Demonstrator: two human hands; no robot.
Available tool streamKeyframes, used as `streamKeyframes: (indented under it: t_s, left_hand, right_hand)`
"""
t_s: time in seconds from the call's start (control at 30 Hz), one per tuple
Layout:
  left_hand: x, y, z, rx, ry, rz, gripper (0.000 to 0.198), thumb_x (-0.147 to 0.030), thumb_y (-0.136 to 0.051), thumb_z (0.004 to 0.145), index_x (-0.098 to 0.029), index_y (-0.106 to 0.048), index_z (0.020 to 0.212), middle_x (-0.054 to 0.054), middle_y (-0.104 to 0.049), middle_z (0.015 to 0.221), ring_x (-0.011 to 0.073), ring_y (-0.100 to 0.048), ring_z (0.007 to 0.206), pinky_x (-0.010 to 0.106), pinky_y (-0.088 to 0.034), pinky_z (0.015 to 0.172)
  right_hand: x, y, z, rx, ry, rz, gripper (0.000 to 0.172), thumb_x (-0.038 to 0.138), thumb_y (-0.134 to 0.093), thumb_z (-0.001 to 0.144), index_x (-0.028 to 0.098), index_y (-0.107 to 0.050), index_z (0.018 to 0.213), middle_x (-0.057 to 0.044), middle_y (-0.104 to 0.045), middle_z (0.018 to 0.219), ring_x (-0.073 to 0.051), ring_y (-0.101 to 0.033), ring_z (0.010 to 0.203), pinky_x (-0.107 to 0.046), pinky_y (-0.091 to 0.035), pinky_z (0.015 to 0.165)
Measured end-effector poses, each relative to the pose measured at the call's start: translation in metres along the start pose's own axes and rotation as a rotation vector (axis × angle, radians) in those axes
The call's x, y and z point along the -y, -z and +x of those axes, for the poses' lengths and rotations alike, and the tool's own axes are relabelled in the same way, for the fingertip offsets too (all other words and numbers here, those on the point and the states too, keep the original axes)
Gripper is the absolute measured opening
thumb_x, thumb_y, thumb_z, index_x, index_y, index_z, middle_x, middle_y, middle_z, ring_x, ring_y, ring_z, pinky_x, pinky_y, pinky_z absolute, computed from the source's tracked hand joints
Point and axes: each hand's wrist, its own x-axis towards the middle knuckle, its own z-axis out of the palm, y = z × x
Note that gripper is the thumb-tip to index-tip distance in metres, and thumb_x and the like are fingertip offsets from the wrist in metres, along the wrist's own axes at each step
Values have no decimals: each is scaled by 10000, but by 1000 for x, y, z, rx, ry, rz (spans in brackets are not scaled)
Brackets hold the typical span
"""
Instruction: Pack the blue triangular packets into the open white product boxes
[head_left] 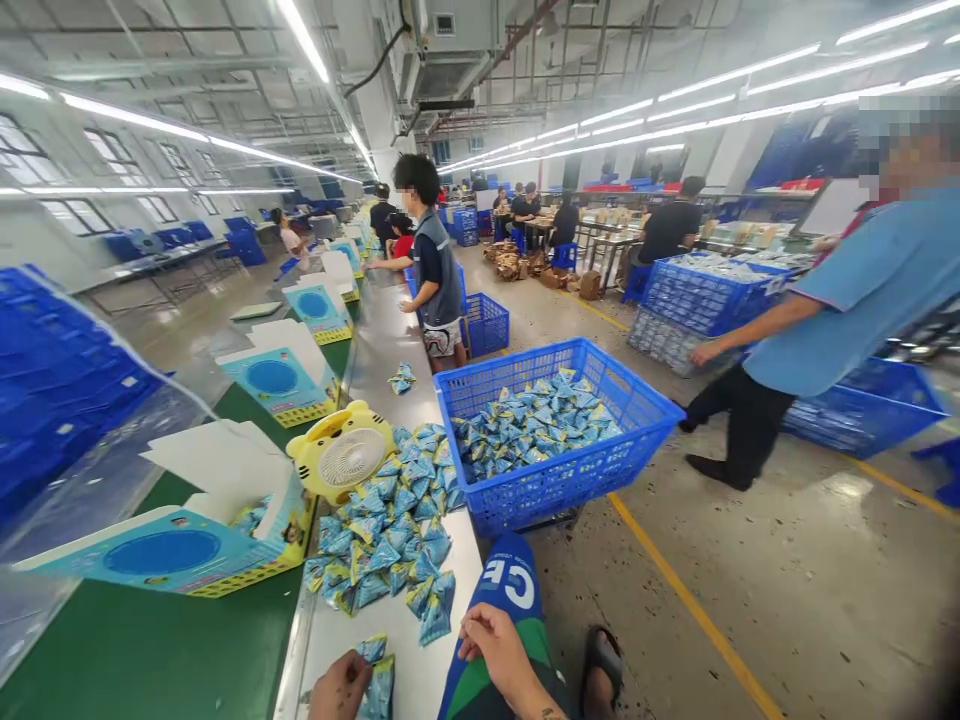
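My left hand (341, 686) is at the bottom of the metal table, its fingers closed at the edge of a small blue packet (380, 690). Another packet (372, 648) lies just beyond those fingers. Over my thigh, right of the table edge, my right hand (496, 648) has curled fingers, and nothing shows in them. A heap of blue and yellow pyramid-shaped packets (386, 545) lies in front of both hands. Behind the heap stands a yellow tiger-faced fan (341, 455). To the left, an open printed box (172, 545) holds some packets on the green belt (150, 650).
A blue crate (562, 485) full of packets stands right of the table. More open boxes (281, 375) line the belt. A person in a vest (439, 265) stands farther along the table; another in a blue shirt (862, 290) is at right, near stacked crates (697, 295).
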Motion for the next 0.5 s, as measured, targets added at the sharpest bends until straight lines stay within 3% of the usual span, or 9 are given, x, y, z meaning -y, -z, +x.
streamKeyframes:
  t_s: [0.1,0.3,0.5]
  left_hand:
    - [-11,-4,-7,-64,-39,-17,203,-399,-507,866,-247,-525,732,41,-719,756,242,-698,790,301,-403,720]
    - [-19,-3,-11,-79,-61,-139,185,-391,-505,850,-246,-579,765,88,-741,792,277,-683,789,376,-422,730]
    - [-21,29,-10,54,-66,-259,93,-320,-640,649,-247,-589,625,79,-696,733,300,-660,788,446,-462,758]
  right_hand:
    - [-7,8,2,30,16,-25,359,530,-646,847,171,-651,845,-33,-678,799,-223,-710,741,-354,-492,711]
    - [-21,25,13,101,-21,-37,499,681,-663,846,188,-700,911,-61,-704,869,-242,-697,797,-382,-502,748]
    - [-25,27,16,110,-45,-21,523,708,-692,815,197,-722,919,-67,-700,894,-250,-690,800,-396,-508,753]
